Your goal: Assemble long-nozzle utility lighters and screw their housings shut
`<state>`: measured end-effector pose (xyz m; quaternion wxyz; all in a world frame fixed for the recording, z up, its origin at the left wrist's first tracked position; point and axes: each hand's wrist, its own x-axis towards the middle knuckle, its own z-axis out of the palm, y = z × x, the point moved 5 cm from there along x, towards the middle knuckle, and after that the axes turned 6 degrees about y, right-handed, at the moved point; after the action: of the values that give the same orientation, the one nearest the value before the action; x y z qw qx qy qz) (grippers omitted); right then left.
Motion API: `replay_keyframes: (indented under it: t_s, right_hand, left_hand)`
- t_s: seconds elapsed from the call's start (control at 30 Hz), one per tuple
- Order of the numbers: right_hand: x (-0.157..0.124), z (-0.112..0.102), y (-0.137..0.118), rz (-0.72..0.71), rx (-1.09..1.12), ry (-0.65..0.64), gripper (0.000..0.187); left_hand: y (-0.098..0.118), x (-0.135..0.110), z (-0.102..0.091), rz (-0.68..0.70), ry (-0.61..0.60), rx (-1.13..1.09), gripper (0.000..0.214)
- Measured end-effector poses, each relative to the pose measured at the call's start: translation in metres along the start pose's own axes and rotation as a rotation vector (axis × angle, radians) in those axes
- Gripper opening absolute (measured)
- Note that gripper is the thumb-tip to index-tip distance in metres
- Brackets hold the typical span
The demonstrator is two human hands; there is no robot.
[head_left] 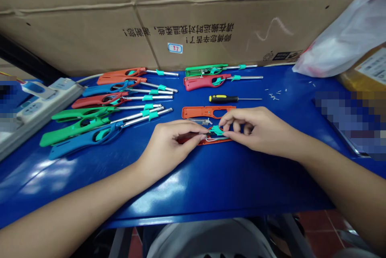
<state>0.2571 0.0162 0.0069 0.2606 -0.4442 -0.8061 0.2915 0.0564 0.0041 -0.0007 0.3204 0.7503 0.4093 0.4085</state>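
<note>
Watching by head feed, I had both forearms angled inward; right hand (262, 133) pinched the green piece (216, 130) above the orange half-shell (217, 141) on the blue table (193, 185); left hand (165, 141) fingers narrow alongside, contents I couldn't tell

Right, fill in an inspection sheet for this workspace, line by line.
Surface: glossy blue tabletop.
Job's things: open orange plastic shell; second orange plastic half-shell behind it; small green plastic piece; coloured plastic lighters with metal tubes, in two groups.
Clutter: thin white scraps; black-and-yellow screwdriver.
Hands: left hand at the open shell's left end; right hand at the green piece; exact grips unclear.
Cables: thin white cable beside the white plastic power strip.
Surroundings: brown cardboard box behind; translucent white plastic bag at right.
</note>
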Motion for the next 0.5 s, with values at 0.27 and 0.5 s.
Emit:
replay_keyframes:
  t_s: [0.27, 0.5]
  right_hand:
    - [0.0005, 0.0011, 0.0016, -0.035, -0.104, -0.046, 0.007]
    - [-0.0043, -0.0013, -0.0043, -0.104, -0.110, -0.078, 0.004]
  left_hand:
    - [0.0005, -0.0013, 0.0004, 0.081, 0.015, 0.021, 0.014]
    - [0.0012, 0.0000, 0.0008, 0.084, 0.007, 0.042, 0.012]
